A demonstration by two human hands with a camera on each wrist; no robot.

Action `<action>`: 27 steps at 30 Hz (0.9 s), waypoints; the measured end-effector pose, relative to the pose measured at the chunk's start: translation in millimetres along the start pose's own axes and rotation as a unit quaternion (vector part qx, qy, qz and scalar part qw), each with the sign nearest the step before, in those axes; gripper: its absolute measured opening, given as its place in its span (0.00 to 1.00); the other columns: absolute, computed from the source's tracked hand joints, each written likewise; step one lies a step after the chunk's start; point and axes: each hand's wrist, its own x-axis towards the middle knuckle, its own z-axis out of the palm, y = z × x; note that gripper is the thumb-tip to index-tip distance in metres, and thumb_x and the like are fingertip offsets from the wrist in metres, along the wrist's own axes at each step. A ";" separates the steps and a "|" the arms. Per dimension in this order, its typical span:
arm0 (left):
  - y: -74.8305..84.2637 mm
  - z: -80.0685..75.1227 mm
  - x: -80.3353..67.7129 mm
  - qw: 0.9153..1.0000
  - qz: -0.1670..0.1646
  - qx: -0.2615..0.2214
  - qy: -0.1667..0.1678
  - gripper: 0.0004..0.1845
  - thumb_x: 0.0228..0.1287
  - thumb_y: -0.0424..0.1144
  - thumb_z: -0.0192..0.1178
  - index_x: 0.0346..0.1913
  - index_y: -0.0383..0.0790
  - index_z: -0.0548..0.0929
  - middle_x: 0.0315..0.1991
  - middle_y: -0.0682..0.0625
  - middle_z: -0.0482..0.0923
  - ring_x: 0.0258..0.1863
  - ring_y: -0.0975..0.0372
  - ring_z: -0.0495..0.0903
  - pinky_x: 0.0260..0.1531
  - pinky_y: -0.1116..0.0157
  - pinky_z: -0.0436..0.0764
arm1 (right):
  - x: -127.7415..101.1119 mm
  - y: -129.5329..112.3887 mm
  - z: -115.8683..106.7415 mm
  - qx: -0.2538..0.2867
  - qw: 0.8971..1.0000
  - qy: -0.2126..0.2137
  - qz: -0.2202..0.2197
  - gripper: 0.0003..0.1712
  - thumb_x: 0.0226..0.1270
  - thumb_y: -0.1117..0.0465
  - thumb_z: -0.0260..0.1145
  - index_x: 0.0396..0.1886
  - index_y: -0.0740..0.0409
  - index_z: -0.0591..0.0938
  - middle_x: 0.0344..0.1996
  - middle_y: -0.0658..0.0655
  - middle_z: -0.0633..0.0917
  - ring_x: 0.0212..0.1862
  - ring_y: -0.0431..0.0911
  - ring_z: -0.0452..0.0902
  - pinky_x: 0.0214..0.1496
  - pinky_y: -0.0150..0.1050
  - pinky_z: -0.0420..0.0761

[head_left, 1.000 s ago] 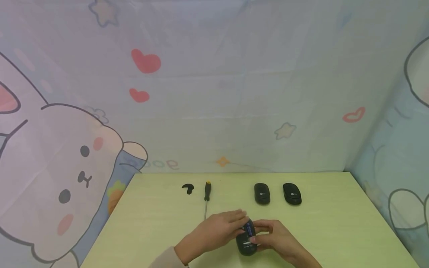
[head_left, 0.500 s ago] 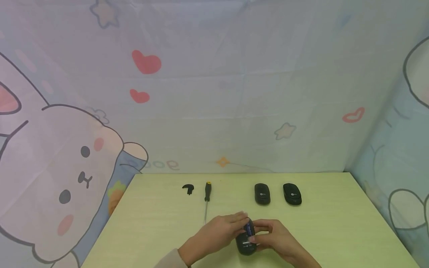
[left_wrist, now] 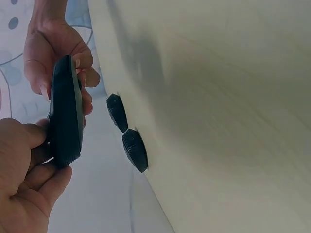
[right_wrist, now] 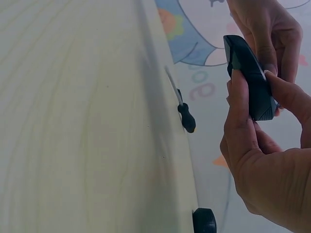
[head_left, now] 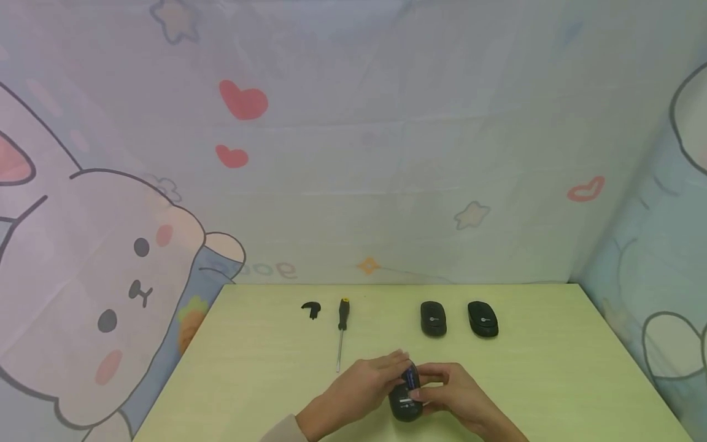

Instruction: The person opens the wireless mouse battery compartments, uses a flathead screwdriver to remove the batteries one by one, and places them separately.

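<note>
A black computer mouse (head_left: 405, 406) is held with its underside facing up, showing a white label. In its far half a slot bares a blue battery (head_left: 411, 377). My left hand (head_left: 367, 383) pinches the mouse's far end, its fingers partly covering that side. My right hand (head_left: 454, 396) grips the right edge, with the thumb on the underside beside the battery. From the left wrist view, the mouse (left_wrist: 66, 114) appears edge-on, raised off the table between both hands. The right wrist view shows right-hand fingers on both sides of the mouse (right_wrist: 250, 80).
Two more black mice, one nearer the middle (head_left: 433, 318) and one further right (head_left: 483, 318), lie at the back of the pale yellow table (head_left: 552, 380). A screwdriver (head_left: 343, 316) and a small black hooked piece (head_left: 312, 309) lie back left. A printed cloth (head_left: 353, 184) hangs behind.
My left forearm has shifted slightly to the right, uncovering the screwdriver's tip. Both hands keep their hold on the mouse, which stays in nearly the same place.
</note>
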 end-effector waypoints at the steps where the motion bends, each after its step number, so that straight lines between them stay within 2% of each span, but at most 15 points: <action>1: 0.2 0.3 -0.1 1.000 -0.003 -0.007 -0.001 0.17 0.72 0.33 0.67 0.62 0.42 0.85 0.63 0.47 0.86 0.64 0.59 0.85 0.57 0.70 0.87 | -0.1 0.8 -0.1 -0.001 1.000 0.000 0.001 0.34 0.67 0.62 0.76 0.69 0.70 0.77 0.47 0.55 0.90 0.45 0.47 0.91 0.44 0.40 0.93; 7: 0.0 4.4 -2.4 0.998 -0.014 -0.063 0.013 0.16 0.72 0.32 0.67 0.61 0.41 0.86 0.62 0.47 0.87 0.64 0.58 0.85 0.59 0.71 0.85 | 0.7 5.7 -1.9 -0.010 1.000 -0.001 0.006 0.34 0.67 0.60 0.76 0.69 0.69 0.78 0.48 0.56 0.90 0.46 0.47 0.91 0.44 0.40 0.92; 14: 2.0 4.8 -1.6 0.996 -0.027 -0.078 0.026 0.15 0.72 0.33 0.67 0.59 0.42 0.87 0.59 0.49 0.88 0.62 0.58 0.87 0.58 0.70 0.87 | -0.1 5.7 -0.5 -0.018 1.000 -0.001 0.004 0.32 0.67 0.61 0.75 0.68 0.68 0.79 0.48 0.56 0.90 0.47 0.47 0.91 0.45 0.42 0.93; 17: 2.7 3.7 -0.3 0.995 -0.032 -0.093 0.034 0.13 0.72 0.33 0.67 0.57 0.43 0.88 0.56 0.50 0.90 0.60 0.59 0.87 0.56 0.73 0.86 | 0.2 5.3 0.3 -0.018 1.000 0.000 0.003 0.32 0.67 0.61 0.76 0.68 0.68 0.79 0.48 0.56 0.90 0.47 0.47 0.91 0.45 0.42 0.93; 22: 4.3 3.0 2.1 0.991 -0.040 -0.117 0.048 0.10 0.73 0.34 0.66 0.53 0.44 0.89 0.49 0.54 0.91 0.51 0.69 0.89 0.49 0.84 0.83 | 1.0 4.7 1.9 -0.016 1.000 0.005 0.005 0.34 0.67 0.60 0.76 0.69 0.68 0.78 0.48 0.55 0.90 0.46 0.47 0.91 0.45 0.41 0.93; 27: 6.4 2.3 4.2 0.985 -0.066 -0.151 0.053 0.08 0.72 0.34 0.67 0.50 0.45 0.90 0.44 0.55 0.92 0.44 0.74 0.88 0.43 0.88 0.81 | 0.8 4.7 3.4 -0.018 1.000 0.007 0.008 0.33 0.66 0.60 0.76 0.68 0.68 0.79 0.47 0.55 0.90 0.46 0.46 0.90 0.45 0.42 0.93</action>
